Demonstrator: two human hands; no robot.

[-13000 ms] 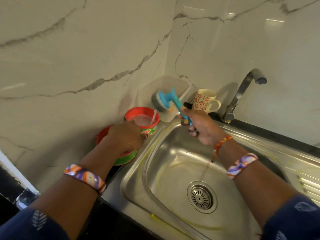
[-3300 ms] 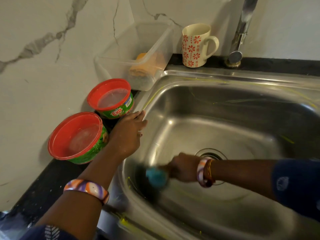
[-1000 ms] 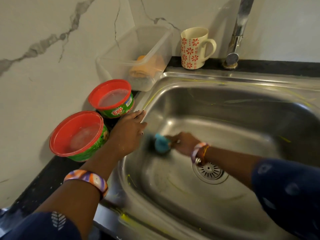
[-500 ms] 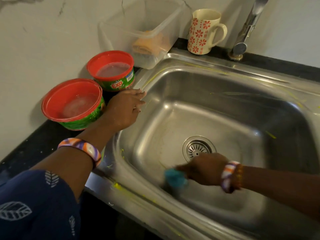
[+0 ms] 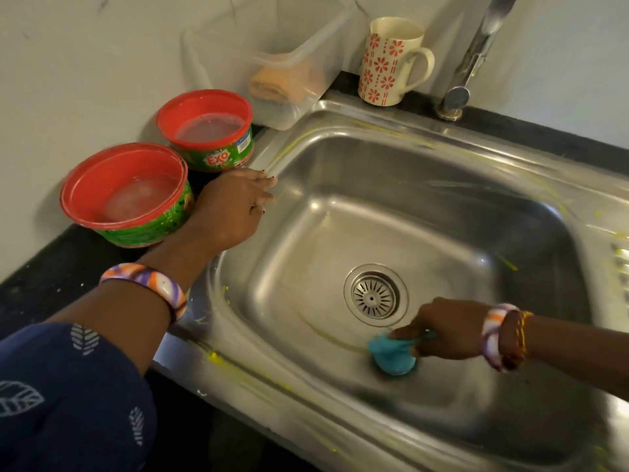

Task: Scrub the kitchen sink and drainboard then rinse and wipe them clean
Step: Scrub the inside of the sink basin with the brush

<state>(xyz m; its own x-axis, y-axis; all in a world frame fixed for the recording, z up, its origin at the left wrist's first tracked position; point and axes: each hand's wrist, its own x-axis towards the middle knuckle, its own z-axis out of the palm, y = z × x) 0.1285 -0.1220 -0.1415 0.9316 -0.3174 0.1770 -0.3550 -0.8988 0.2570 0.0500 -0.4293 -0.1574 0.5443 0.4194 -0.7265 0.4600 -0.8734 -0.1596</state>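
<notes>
Tap (image 5: 476, 56) spout cut off by top edge. Drainboard (image 5: 619, 260) cut at right edge. Brush (image 5: 391, 356) blurred, handle hidden inside right hand (image 5: 446, 330). Box (image 5: 272, 63) contents hazy behind its wall: an orange lump.

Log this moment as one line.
phase: scrubbing | right hand: grips blue scrubber on sink floor | left hand: rests on rim

— From where was the scene viewed?
— From one head-worn camera, aimed forward and steeply down into the sink (image 5: 561, 212), at close range.
— What else was framed?
— The counter (image 5: 51, 267) at left; the faucet (image 5: 476, 52) was cropped at the top.
</notes>
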